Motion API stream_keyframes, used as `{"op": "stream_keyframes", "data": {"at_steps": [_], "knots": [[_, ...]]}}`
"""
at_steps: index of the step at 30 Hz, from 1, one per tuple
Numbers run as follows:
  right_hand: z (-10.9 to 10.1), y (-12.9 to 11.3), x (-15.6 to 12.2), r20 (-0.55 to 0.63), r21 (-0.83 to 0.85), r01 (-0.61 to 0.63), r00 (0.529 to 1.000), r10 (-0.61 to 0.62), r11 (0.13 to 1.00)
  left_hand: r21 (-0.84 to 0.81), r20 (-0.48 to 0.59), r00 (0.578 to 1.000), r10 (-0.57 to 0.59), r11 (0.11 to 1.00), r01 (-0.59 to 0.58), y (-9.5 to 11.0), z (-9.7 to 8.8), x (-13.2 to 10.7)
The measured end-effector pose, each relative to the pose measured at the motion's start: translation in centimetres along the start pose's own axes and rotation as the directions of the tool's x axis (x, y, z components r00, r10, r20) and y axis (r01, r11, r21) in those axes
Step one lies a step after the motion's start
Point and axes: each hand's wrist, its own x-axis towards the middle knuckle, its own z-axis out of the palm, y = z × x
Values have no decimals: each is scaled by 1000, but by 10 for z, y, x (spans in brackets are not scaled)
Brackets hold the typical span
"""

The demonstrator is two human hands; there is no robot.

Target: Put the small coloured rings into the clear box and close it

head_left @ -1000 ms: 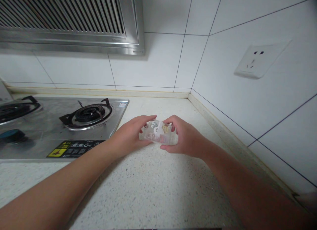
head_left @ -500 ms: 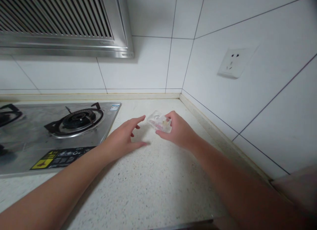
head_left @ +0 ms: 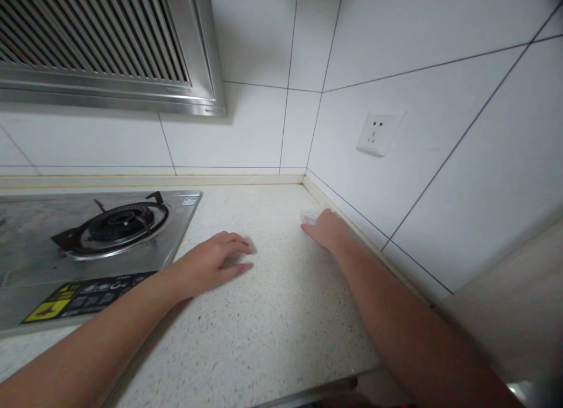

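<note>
My right hand (head_left: 328, 228) is closed around a small clear plastic piece, perhaps a bag or container (head_left: 309, 217), at the right side of the counter beside the low back ledge. Most of that piece is hidden by my fingers. My left hand (head_left: 224, 260) hovers over or rests on the speckled white countertop (head_left: 264, 320), thumb and fingers apart with nothing between them. It lies just right of the gas stove.
A steel gas stove (head_left: 176, 244) with a black burner (head_left: 125, 220) and a warning sticker (head_left: 83, 293) stands on the left. Above it hangs a range hood (head_left: 206, 74). White tiled walls meet at the back corner, with a socket (head_left: 379, 133) on the right wall.
My right hand has carried the clear plastic piece to the right, toward the wall. My left hand has drawn back from it, and the view has turned slightly right.
</note>
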Motion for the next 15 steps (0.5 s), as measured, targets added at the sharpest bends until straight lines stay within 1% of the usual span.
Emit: {"op": "stream_keyframes", "data": {"at_steps": [2,5,7,9,12,13,15], "knots": [[-1,1,0,13,-19,-4,1000,5,1000,-3,9,1000,23,1000,-23,1,-1,1],[-9,-2,-8,-8,-50,18,1000,-18,999,-17,13,999,43,999,-43,4,1,2],[-17,-8,-16,-47,-75,66,996,-69,995,-23,21,998,60,998,-60,7,5,3],[-23,-16,-24,-67,-95,157,984,-164,983,-32,43,995,92,995,-91,11,9,6],[-23,-25,-33,6,-92,326,945,-327,941,-47,88,988,130,991,-127,18,13,8],[-20,-26,-35,43,-85,363,932,-361,928,-50,99,986,136,990,-131,20,14,8],[-13,-27,-36,106,-76,389,919,-380,918,-49,114,984,136,990,-131,23,15,8]]}}
